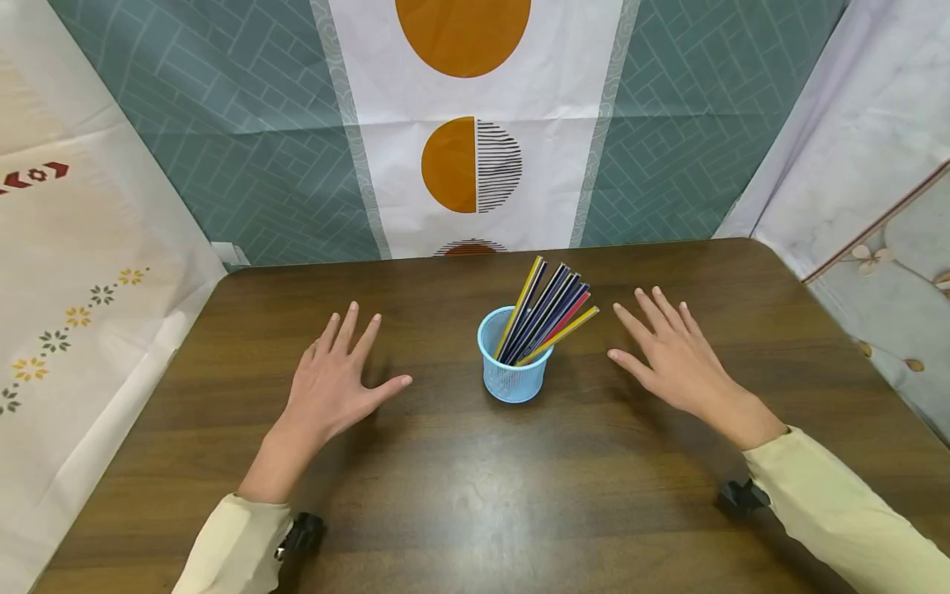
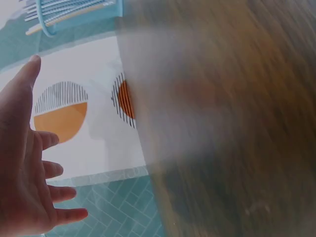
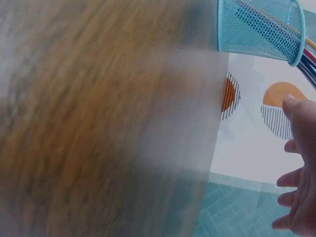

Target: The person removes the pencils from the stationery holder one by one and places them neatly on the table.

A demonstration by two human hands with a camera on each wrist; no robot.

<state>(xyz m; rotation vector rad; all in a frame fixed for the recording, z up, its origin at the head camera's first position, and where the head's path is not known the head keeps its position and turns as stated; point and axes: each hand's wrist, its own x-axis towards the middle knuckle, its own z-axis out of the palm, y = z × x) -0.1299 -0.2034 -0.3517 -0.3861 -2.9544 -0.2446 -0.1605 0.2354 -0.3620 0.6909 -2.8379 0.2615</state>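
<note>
A light blue mesh pencil cup (image 1: 514,381) stands upright on the brown wooden table, with several pencils (image 1: 547,318) leaning to the right in it. Most pencils are dark blue; a few are yellow or red. My left hand (image 1: 330,388) is spread over the table to the left of the cup and holds nothing. On the other side, my right hand (image 1: 679,359) is also spread, its thumb and fingers pointing towards the cup without touching it. In the right wrist view the cup (image 3: 261,29) appears sideways above the right hand (image 3: 301,163).
The dark wooden table (image 1: 475,470) reflects light near its front. Behind it hangs a green and white curtain (image 1: 282,148) with orange circles. Patterned white cloths hang at the left (image 1: 89,330) and right. Dark straps (image 1: 300,535) sit at both wrists.
</note>
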